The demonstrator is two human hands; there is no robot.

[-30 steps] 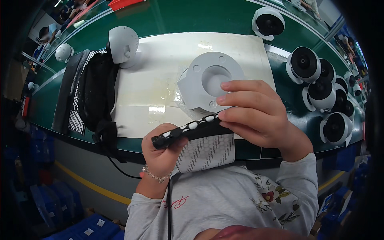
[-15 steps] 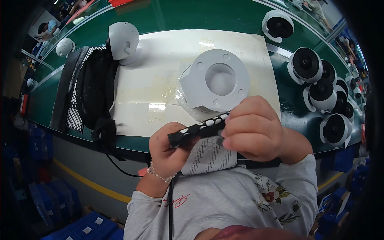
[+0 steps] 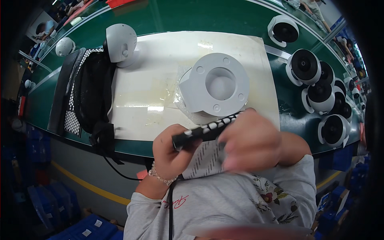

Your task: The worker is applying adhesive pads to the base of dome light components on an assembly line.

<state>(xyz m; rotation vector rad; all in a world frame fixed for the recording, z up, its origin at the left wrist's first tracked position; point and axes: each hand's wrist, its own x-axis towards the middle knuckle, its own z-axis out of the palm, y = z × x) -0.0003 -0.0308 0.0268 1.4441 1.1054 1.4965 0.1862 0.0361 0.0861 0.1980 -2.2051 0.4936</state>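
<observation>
My left hand (image 3: 172, 154) is closed round the left end of a black sheet with white dots (image 3: 207, 132), gripping it between thumb and fingers. Beneath the sheet hangs white backing paper (image 3: 204, 160) with rows of small print. My right hand (image 3: 254, 142), curled and smeared by motion, is at the sheet's right end and covers the paper's right side; whether its fingers grip anything is unclear. Just beyond the hands, a white ring-shaped plastic part (image 3: 196, 90) with a flat-edged side lies on clear plastic wrap (image 3: 179, 98).
Pale card (image 3: 140, 92) covers the middle of the green table (image 3: 188, 20). At left stand a white device on a stand (image 3: 121, 42), a black pouch (image 3: 94, 90) and dotted black sheets (image 3: 74, 114). Several white-and-black camera-like units (image 3: 304, 66) crowd the right side.
My right hand has shifted down and slightly right, and is now blurred. The left hand keeps its hold on the dotted sheet. The whole view has shifted slightly.
</observation>
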